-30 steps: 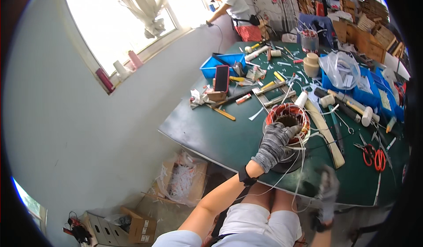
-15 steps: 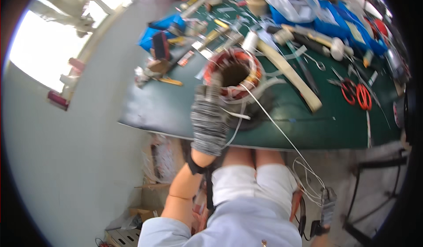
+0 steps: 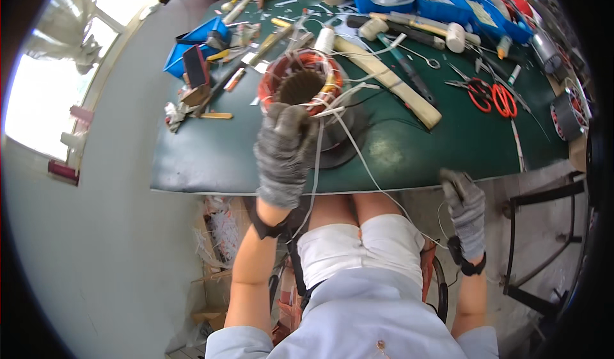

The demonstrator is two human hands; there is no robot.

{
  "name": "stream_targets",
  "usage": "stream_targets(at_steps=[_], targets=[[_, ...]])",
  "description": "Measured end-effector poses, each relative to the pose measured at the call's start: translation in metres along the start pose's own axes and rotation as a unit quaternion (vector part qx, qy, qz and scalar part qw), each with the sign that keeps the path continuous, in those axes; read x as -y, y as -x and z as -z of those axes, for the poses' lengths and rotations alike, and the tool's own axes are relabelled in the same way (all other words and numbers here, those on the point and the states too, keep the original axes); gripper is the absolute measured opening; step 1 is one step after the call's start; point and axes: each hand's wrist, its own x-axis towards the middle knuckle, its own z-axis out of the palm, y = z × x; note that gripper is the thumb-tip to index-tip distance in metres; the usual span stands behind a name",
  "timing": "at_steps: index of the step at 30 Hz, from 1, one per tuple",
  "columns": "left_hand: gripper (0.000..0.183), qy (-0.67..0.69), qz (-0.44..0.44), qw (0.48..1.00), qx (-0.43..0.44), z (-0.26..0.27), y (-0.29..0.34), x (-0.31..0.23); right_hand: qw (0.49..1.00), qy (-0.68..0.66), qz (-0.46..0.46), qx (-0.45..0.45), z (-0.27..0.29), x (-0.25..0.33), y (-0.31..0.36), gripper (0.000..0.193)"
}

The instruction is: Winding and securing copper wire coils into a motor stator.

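A motor stator [image 3: 265, 85], a ring with orange-red windings laced with white cord, stands tilted on a dark round base at the table's near side. My left hand [image 3: 281, 157], in a grey knit glove, closes its fingers over the near rim. White cord [image 3: 358, 154] runs from the lacing over the table edge and hangs slack towards my right side. My right hand [image 3: 465, 210], gloved too, hovers just off the table's front edge with loosely bent fingers apart. A thin loop of cord passes beside it; I see none clearly gripped.
On the green table [image 3: 409, 160] lie a pale wooden bar [image 3: 390, 80], red-handled scissors [image 3: 492, 96], mallets [image 3: 455, 38] and a white thread spool [image 3: 325, 40]. Blue bins [image 3: 441, 4] stand at the back. Another stator [image 3: 568, 114] sits at the right edge, above a black metal frame [image 3: 511, 244].
My right hand has risen from low beside my body to near the table edge. The cord, taut before, now sags. My left hand stays on the stator's rim while the view has shifted.
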Motion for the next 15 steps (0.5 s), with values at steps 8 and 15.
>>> stream_targets(at_steps=[8,15], targets=[[0.014,0.039,0.067,0.997,-0.010,-0.013,-0.008,-0.006,0.960,-0.123,0.250,0.013,-0.085,0.036,-0.054,0.018],[0.013,0.044,0.016,0.998,-0.042,-0.011,-0.002,0.006,0.959,-0.061,-0.275,0.032,0.012,-0.077,0.120,0.025]])
